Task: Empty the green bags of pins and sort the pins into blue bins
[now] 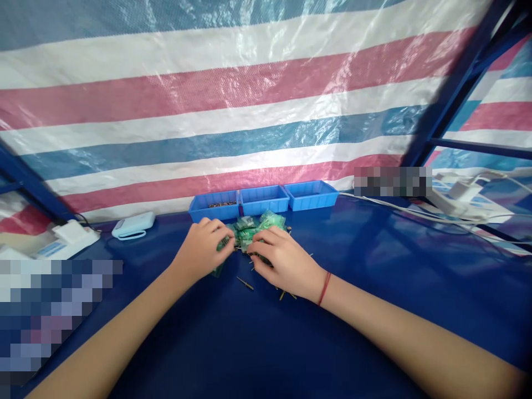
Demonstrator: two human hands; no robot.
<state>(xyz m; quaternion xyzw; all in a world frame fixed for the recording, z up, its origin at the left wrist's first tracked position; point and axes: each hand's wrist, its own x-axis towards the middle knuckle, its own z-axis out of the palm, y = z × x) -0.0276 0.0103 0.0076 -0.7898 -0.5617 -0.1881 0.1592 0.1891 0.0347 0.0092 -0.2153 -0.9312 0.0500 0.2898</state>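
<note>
Touching green packets (249,228), two hands, three bins (263,199)

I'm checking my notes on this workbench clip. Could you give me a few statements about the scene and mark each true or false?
1. Both hands rest on the pile of small green bags. True.
2. Four blue bins stand at the back. False: three blue bins stand in a row.
3. The right hand has a red string at its wrist. True.
4. The left hand holds a white device. False: the white device lies apart, to the left.
5. Small pins lie loose on the blue table. True.
</note>
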